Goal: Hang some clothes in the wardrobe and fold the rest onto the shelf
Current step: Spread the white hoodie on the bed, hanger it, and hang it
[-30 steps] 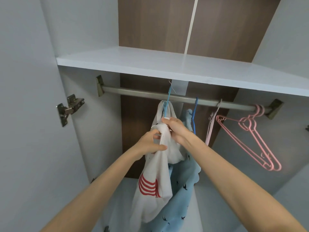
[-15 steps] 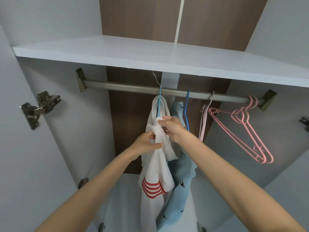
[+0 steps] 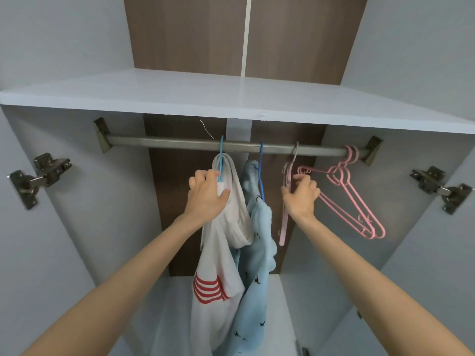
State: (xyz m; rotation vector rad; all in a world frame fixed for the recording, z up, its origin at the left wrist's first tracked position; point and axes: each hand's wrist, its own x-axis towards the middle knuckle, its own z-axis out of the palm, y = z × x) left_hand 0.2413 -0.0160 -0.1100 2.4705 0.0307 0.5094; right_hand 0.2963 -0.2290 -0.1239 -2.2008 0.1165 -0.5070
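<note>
Up at the rail [image 3: 180, 143] under the shelf [image 3: 180, 96], my left hand [image 3: 205, 196] is gripping the bunched top of the white shirt [image 3: 221, 253], right where it's hanging off the light blue hanger [image 3: 221, 160]. Fingers and thumb are curling round the cloth. The blue top [image 3: 259, 265] is hanging just beside it on a darker blue hanger [image 3: 261, 176]. My right hand [image 3: 302, 195] is pinching the pink hanger [image 3: 284, 214] that's hanging edge-on, fingers narrow around it. Two spare hangers [image 3: 359, 209] are dangling at the rail's right end, just beside that hand.
</note>
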